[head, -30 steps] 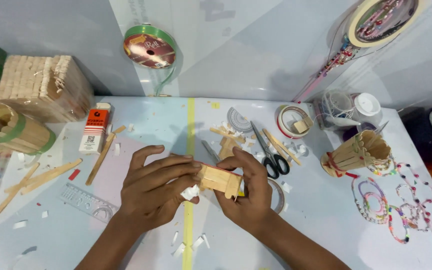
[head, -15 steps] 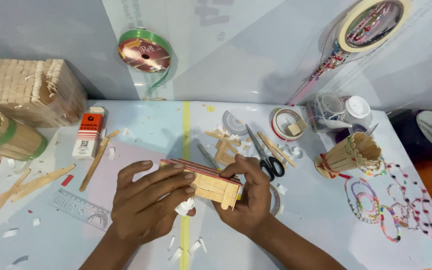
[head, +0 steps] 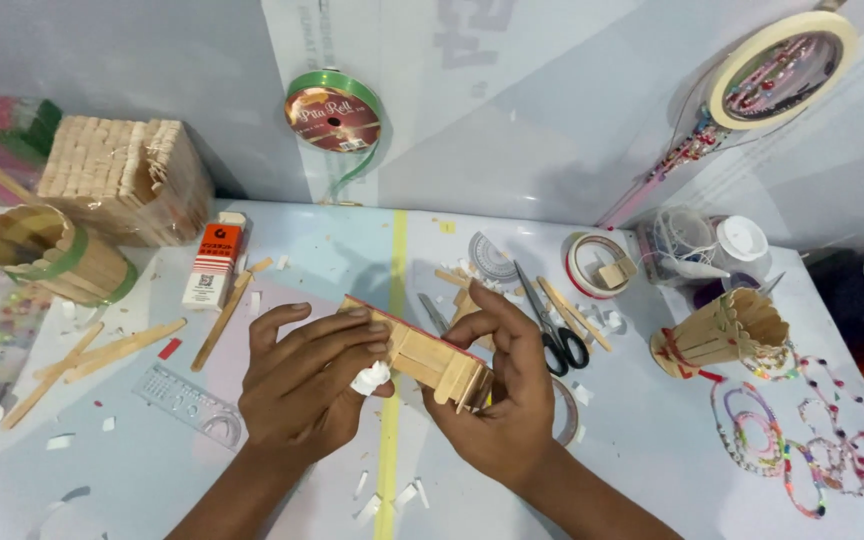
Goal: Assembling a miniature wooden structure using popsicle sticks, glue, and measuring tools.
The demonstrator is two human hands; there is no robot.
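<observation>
Head view shows a small craft-stick panel [head: 430, 358] held above the table [head: 652, 470] between both hands. Left hand [head: 307, 385] closes its fingers over one end, right hand [head: 507, 395] grips the other. Black-handled scissors [head: 550, 330] lie just beyond, a stick cup [head: 717, 332] farther right.

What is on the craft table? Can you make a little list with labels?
left hand: holds the stick panel, white scrap at the fingers
right hand: grips the panel's other end
stick panel: flat craft sticks, tilted
scissors: lying beside the right hand
green ribbon spool: against the wall
stick cup: on its side
ruler: clear, beside the left hand
</observation>
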